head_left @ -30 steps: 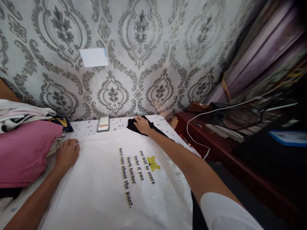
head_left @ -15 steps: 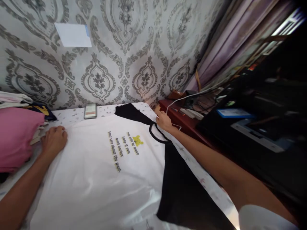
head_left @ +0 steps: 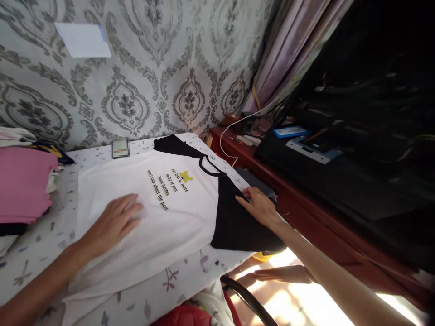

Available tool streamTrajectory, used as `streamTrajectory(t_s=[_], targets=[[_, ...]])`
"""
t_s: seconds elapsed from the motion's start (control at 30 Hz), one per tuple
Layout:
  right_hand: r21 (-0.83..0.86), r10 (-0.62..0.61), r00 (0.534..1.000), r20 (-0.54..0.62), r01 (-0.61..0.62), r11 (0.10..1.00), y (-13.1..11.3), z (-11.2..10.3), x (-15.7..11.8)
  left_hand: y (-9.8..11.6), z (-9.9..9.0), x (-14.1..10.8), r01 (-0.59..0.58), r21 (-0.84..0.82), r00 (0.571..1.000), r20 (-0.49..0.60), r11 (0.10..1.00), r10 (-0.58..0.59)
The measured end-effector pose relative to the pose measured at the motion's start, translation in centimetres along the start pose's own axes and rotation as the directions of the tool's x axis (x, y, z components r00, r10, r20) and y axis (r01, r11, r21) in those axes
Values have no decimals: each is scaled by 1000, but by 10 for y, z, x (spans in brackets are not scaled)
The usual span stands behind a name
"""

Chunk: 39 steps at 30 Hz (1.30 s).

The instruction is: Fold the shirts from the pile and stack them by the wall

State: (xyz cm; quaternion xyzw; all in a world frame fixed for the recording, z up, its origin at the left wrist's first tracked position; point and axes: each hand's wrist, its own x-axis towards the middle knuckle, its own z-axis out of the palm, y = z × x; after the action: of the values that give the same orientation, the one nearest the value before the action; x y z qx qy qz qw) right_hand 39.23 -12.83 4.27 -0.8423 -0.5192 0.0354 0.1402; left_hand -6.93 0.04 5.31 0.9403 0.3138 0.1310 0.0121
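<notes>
Red cloth (head_left: 185,316): puffy and shiny, lowest in my view, towards 11 o'clock if 12 is straight ahead; beside it a curved black bar (head_left: 251,299) shows.
Left hand (head_left: 117,222): at 10 o'clock, released, fingers loosely spread over the white body of the shirt; whether my palm presses the fabric, I cannot tell.
Right hand (head_left: 258,203): at 1 o'clock, by the outer edge of the black sleeve, thumb stretched out over it, fingers partly bent; I cannot tell whether I pinch the fabric.
Shirt (head_left: 176,226): spread flat at 11 o'clock, soft white fabric with light creases, neck pointing away to the right.
Near sleeve (head_left: 241,226): black, wide and smooth, just past 12 o'clock.
Print (head_left: 158,190): dark old-style lettering beside a yellow bear head (head_left: 186,176).
Collar (head_left: 207,171): a black band in an oval loop, close to 12 o'clock.
Far sleeve (head_left: 173,146): black, reaching towards the wall.
Sheet (head_left: 146,290): white, with small plant shapes, under the shirt.
Pink cloth (head_left: 25,185): folded in a pile at 10 o'clock.
Desk (head_left: 319,226): dark red, from 12 round to 2 o'clock, bearing a white cable (head_left: 222,136).
Curtain (head_left: 272,54): purple folds, between 12 and 1.
Wall (head_left: 152,54): grey scrolling pattern, with white paper (head_left: 83,40) at 11 o'clock.
</notes>
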Motion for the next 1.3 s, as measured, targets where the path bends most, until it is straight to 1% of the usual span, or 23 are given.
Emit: streamTrajectory(t_s=[0.03,0.1,0.17,0.23,0.33,0.43,0.53,0.63,0.77,0.87,0.93,1.03,1.13,1.3], targets=[[-9,13,1000,8,-13,1000,-2,-1,1,5,1,-11,-32,-3,999,9,999,32],[-25,26,999,46,-25,999,-13,-4,12,7,4,-32,-52,-8,999,0,999,52],[-28,43,995,90,-41,999,-31,-6,34,0,6,-47,-43,-10,998,-42,999,42],[-25,59,993,107,-57,998,-52,-6,62,-8,10,-53,-25,-12,996,-89,1000,24],[-38,68,994,86,-65,997,-81,0,106,-13,12,-51,-13,-19,991,-135,1000,11],[-48,82,994,68,-79,996,-103,8,144,-9,11,-46,-5,-15,986,-165,1000,2],[-42,98,994,56,-95,995,-120,17,175,-2,10,-42,16,0,985,-173,1000,-15],[-24,71,997,41,-70,997,-129,27,197,1,11,-42,38,2,983,-177,999,-38],[8,22,1000,13,-22,1000,-127,39,215,0,12,-43,60,6,985,-164,998,-58],[29,24,1000,6,-24,999,-122,41,220,-1,12,-45,59,10,986,-159,998,-56],[53,19,1000,19,-20,998,-118,38,220,-3,12,-45,64,9,987,-149,998,-62],[90,14,999,30,-17,996,-108,28,209,-7,14,-46,58,8,988,-145,998,-56],[101,20,999,51,-25,995,-89,13,177,-11,17,-46,38,-1,985,-166,999,-38],[62,70,989,127,-79,995,-49,-4,102,-13,17,-46,35,-23,987,-159,999,-38]])
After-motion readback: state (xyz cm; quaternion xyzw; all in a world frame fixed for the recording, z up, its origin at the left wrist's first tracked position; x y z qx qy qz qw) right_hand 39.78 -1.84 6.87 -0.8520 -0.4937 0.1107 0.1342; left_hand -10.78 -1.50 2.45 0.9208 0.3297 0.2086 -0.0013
